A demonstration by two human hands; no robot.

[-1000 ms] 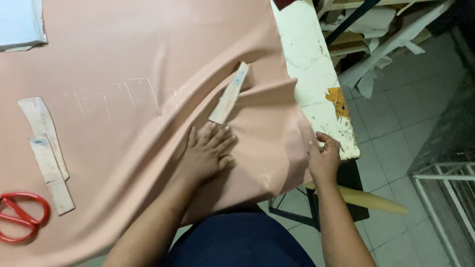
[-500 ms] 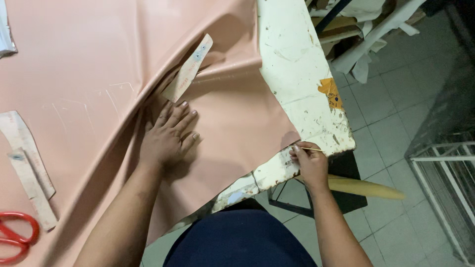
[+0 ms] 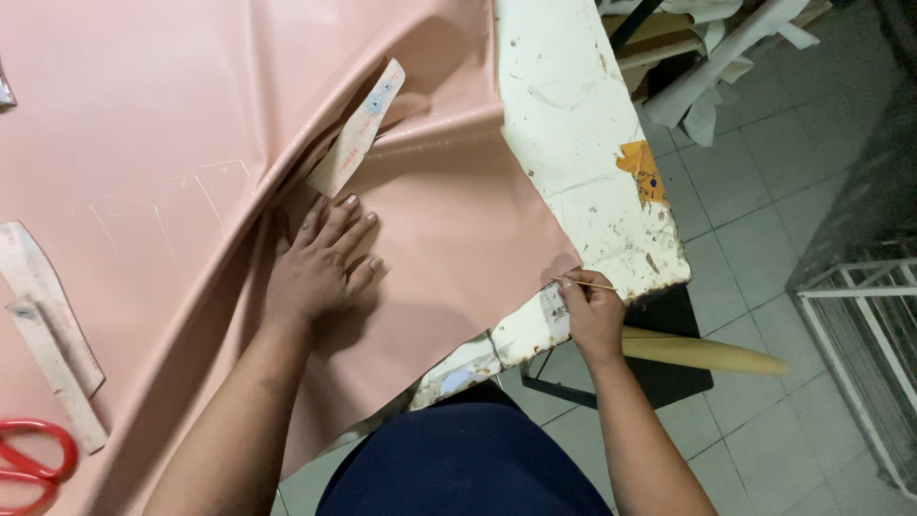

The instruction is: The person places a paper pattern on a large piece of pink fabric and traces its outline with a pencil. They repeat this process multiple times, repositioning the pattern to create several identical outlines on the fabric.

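A large sheet of pink leather-like fabric covers most of a worn white table. My left hand lies flat on the fabric, fingers spread, just below a beige paper pattern strip that rests on a fold. My right hand is at the table's near right corner, beside the fabric's edge, and pinches a thin pale stick between its fingers. Faint chalk lines show on the fabric left of my left hand.
Two more beige pattern strips lie at the left, with red-handled scissors at the bottom left corner. A tan roll sticks out under the table. A white wire rack stands on the tiled floor at right.
The fabric has slid left across the table, baring the white table corner. My left hand moved left with it; my right hand now sits at the bare corner, holding the thin stick.
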